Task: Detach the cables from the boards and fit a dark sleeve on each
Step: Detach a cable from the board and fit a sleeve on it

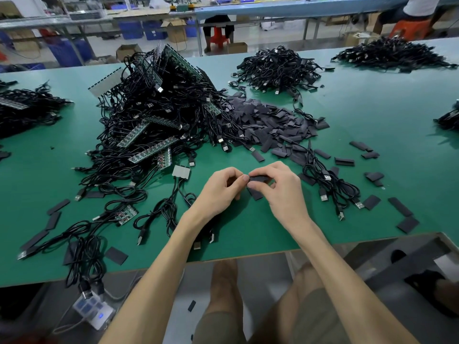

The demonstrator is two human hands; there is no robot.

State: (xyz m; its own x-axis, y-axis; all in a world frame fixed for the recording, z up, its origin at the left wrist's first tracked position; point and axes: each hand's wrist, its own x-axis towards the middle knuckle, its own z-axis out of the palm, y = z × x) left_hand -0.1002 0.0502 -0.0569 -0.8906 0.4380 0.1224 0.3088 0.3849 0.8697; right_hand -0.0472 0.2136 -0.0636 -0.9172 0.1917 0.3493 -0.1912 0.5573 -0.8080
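My left hand [221, 189] and my right hand [278, 187] meet above the green table [248, 234] near its front edge. The right hand pinches a dark sleeve [258, 179] between thumb and fingers. The left hand's curled fingers pinch something at the sleeve's left end; a black cable [206, 229] runs under the left wrist toward the table edge. A big heap of green boards with black cables [154, 120] lies at the left. Behind the hands spreads a pile of loose dark sleeves [268, 122].
A small grey board [180, 172] with cables lies left of my hands. A few cables [330, 187] and scattered sleeves lie at the right. Further cable piles [278, 68] sit at the back and far left. A power strip [92, 311] lies on the floor. My knees are under the table.
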